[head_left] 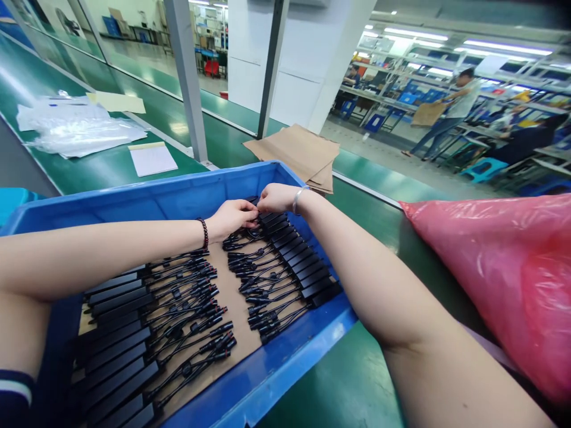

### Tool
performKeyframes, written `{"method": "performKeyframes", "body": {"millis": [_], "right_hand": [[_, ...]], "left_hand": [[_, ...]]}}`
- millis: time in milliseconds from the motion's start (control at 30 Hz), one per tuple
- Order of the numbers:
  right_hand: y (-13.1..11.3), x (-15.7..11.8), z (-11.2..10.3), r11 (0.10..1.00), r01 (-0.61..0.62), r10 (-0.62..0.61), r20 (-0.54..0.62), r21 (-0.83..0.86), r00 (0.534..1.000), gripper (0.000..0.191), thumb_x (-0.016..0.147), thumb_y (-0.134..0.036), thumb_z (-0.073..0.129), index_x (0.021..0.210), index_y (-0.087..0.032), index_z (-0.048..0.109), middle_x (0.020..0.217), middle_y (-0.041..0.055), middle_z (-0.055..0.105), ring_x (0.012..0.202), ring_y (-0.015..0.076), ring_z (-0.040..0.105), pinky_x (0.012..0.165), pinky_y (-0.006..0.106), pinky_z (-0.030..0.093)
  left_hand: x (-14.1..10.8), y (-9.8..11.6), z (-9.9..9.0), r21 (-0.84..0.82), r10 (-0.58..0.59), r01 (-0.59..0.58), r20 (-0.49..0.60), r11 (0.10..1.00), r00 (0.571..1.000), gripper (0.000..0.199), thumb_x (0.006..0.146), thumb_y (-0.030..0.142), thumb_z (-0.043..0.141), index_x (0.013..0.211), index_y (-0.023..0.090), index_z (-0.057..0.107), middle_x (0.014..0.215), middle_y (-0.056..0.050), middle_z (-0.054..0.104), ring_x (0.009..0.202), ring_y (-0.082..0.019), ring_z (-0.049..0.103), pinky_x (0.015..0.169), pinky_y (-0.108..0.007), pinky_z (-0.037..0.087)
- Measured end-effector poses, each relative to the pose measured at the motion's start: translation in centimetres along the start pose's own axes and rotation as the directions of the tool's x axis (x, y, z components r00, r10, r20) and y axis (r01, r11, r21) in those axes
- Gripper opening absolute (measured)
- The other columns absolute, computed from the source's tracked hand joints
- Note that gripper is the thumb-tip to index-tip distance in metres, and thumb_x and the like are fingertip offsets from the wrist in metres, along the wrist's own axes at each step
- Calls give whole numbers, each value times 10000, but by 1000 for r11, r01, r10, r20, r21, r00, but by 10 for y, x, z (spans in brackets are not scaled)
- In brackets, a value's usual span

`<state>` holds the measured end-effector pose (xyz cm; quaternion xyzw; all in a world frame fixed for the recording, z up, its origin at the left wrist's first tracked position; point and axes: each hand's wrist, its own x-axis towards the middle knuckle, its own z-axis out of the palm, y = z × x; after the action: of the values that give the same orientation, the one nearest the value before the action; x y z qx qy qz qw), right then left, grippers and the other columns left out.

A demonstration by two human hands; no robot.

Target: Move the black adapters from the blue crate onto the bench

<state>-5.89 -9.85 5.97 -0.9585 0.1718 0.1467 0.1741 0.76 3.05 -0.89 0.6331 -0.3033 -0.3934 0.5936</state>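
Both hands, left (232, 219) and right (277, 198), curl fingers nearly closed at black cabled units (298, 255) inside a blue bin (178, 193); grip unclear.

So the bin (285, 362) is solid blue and the cabled blocks (306, 264) in it are black, with little red bits on some plugs (225, 342). Counter's (178, 132) green, paper sheets (298, 151) are plain brown, and that plastic bag (504, 267) is pinkish red.
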Motion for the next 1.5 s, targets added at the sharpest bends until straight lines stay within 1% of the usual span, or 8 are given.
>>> {"method": "performKeyframes", "body": {"millis": [167, 500, 733, 900, 1000, 1133, 1333, 1500], "right_hand": [[0, -1, 0, 988, -63, 46, 120, 144, 992, 105, 651, -217, 513, 638, -125, 561, 516, -4, 442, 449, 83, 381, 426, 219, 304], [7, -2, 7, 919, -88, 14, 190, 385, 982, 66, 616, -140, 548, 582, -139, 492, 488, -38, 403, 416, 51, 341, 387, 182, 258], [12, 1, 10, 841, -172, 87, 185, 513, 979, 55, 691, -114, 555, 644, -142, 554, 528, -16, 497, 432, 59, 380, 433, 194, 311], [14, 0, 9, 791, -198, 108, 186, 579, 977, 147, 693, -8, 507, 659, -137, 568, 559, -17, 540, 441, 51, 415, 438, 180, 323], [15, -1, 8, 768, -189, 103, 173, 612, 979, 172, 706, 22, 487, 694, -132, 562, 584, -14, 561, 463, 49, 449, 462, 168, 357], [15, -1, 6, 767, -173, 113, 136, 617, 984, 95, 770, -60, 512, 728, -139, 543, 610, 0, 589, 449, 48, 438, 441, 164, 346], [15, 2, 6, 843, -148, 110, 104, 516, 988, 205, 848, -301, 484, 710, -155, 525, 560, 1, 558, 390, 54, 381, 388, 190, 281], [13, 2, 5, 879, -87, 98, 1, 469, 995, 291, 857, -392, 441, 735, -157, 562, 548, -8, 509, 382, 53, 342, 409, 203, 292]], "left_hand": [[2, -7, -1, 35, 59, -59, 5, 998, 998, 225, 644, 218, 658, 824, 105, 585, 729, -27, 593, 629, -90, 556, 676, -253, 467], [-2, -20, -3, 65, 246, -244, -24, 968, 969, 326, 673, 341, 649, 918, 149, 551, 755, -9, 595, 641, -94, 550, 637, -229, 452], [-4, -17, -1, 95, 188, -183, -56, 979, 980, 305, 661, 367, 657, 844, 126, 624, 677, -20, 610, 586, -87, 524, 599, -215, 440], [-5, -16, -2, 165, 225, -218, -28, 962, 974, 280, 685, 368, 639, 806, 116, 630, 671, -34, 618, 612, -101, 546, 642, -238, 454], [-6, -14, 0, 31, 188, -188, -17, 982, 982, 240, 721, 284, 614, 880, 106, 589, 745, -38, 618, 655, -99, 576, 704, -264, 478], [-7, -11, 5, -222, 139, -134, 8, 966, 990, 317, 766, 80, 523, 1061, 129, 418, 823, -11, 597, 734, -75, 605, 811, -288, 484], [-9, -13, 6, -118, 109, -101, 63, 988, 992, 150, 787, 112, 521, 932, 107, 485, 800, -35, 589, 727, -105, 614, 698, -260, 524], [-12, -13, 5, -113, 105, -105, -3, 988, 994, 208, 817, 195, 504, 1003, 122, 562, 926, -35, 586, 674, -67, 604, 708, -228, 531]]}}
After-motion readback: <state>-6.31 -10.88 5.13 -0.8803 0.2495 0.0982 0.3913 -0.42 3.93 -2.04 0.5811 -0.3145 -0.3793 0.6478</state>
